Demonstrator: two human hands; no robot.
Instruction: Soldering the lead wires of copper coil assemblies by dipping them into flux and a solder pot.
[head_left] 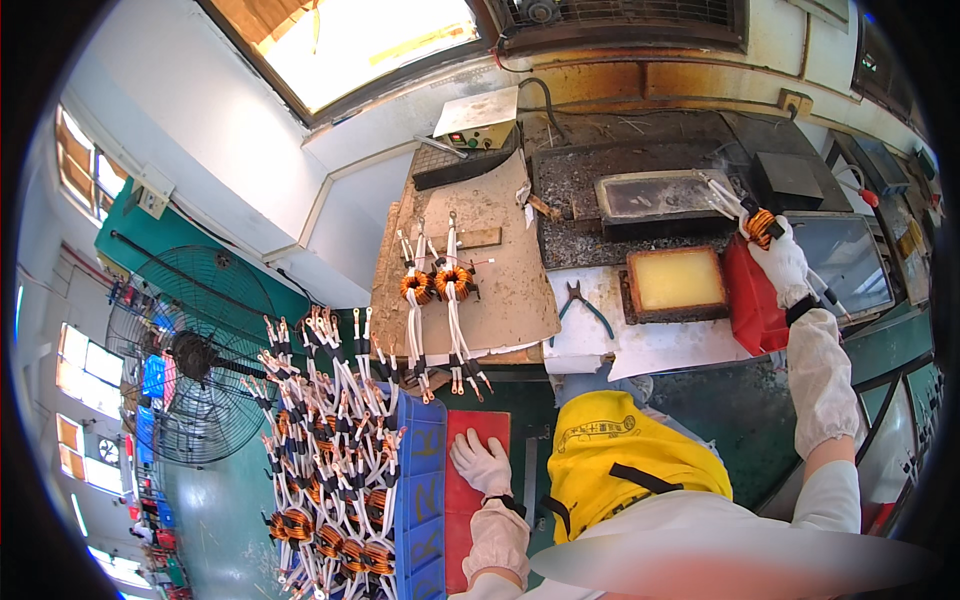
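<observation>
At the right, my white-gloved right hand (782,266) is closed round a toroidal coil (763,228) with orange copper windings. White leads with metal ends stick out from it toward the dark rectangular tray (603,205), whose surface is grey. Beneath this hand stands a red container (750,305). My gloved left hand (480,463) lies flat on a red surface (488,424), fingers apart and holding nothing. Beside it, a blue crate (418,480) is heaped with similar coils (340,545). Two more coils (453,283) lie side by side on the brown board (510,290).
A tray with a pale yellow block (677,280) sits on white paper, near green-handled pliers (583,308). Behind are a control box (480,130) and a black block (787,180). A large fan (195,355) stands at the left. Yellow cloth (625,450) covers my lap.
</observation>
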